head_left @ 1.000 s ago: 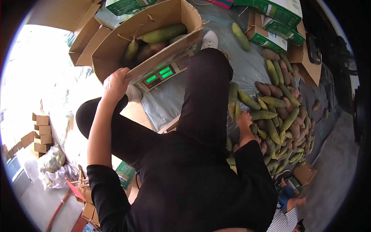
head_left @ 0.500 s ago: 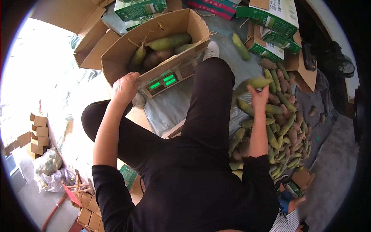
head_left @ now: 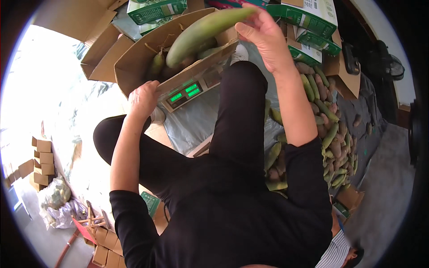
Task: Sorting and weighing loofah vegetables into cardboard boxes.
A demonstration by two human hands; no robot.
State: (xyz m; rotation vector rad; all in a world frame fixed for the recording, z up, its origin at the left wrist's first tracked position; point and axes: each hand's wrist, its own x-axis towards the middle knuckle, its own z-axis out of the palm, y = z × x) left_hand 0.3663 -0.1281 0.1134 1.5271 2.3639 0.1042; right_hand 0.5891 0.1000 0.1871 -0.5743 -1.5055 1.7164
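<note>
My right hand (head_left: 267,41) holds a long green tapered vegetable (head_left: 201,35) by its thin end, over the open cardboard box (head_left: 130,63). The vegetable's thick end hangs above the box's opening. My left hand (head_left: 144,96) grips the near left edge of the box, fingers curled over the rim. Inside lie several vegetables, among them a green one (head_left: 157,63) near the cord; the raised vegetable partly hides the rest. The box rests on a scale (head_left: 180,105) with lit green displays on its near side.
To the right lies a heap of green and brownish vegetables (head_left: 333,129) on dark sheeting. Green and white cartons (head_left: 308,22) are stacked at the far right, with a black fan (head_left: 388,62) beyond. Empty brown boxes (head_left: 100,53) stand left. Another person's striped sleeve (head_left: 334,250) shows low at right.
My right hand has carried the green vegetable from beside the heap, forward and left, over the box. My left hand stays on the box's edge.
</note>
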